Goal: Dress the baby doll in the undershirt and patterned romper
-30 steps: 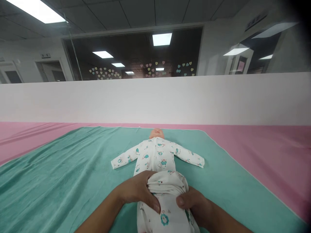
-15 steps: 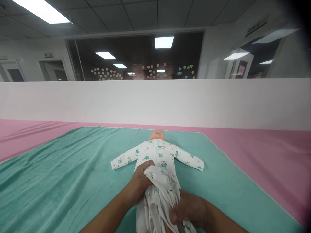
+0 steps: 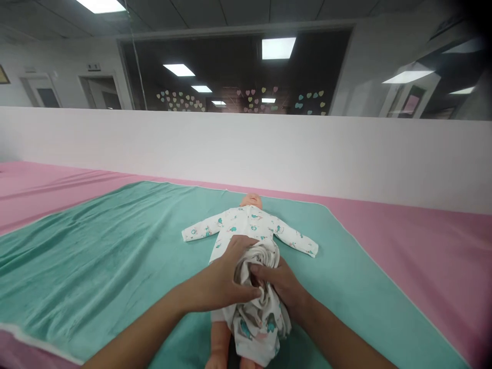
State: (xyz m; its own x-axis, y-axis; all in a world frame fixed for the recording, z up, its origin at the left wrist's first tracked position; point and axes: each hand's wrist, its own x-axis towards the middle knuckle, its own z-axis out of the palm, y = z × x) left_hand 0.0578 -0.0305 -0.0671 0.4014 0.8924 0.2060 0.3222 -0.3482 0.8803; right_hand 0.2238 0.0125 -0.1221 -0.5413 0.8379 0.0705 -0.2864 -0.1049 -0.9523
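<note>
We have our left hand (image 3: 225, 279) and right hand (image 3: 286, 287) both gripping a bunched printed cloth (image 3: 265, 325), the right thumb tucked into its folds, above the near half of the doll (image 3: 251, 201) on the green blanket (image 3: 134, 271). The white top (image 3: 244, 223) is already on, its sleeves spread left and right, but below it we see bare legs (image 3: 220, 338), so we judge the upper half dressed and the lower half not yet.

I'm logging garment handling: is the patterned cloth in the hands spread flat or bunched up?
Bunched up: the patterned cloth is gathered in rings and folds between the left hand and right hand.
</note>
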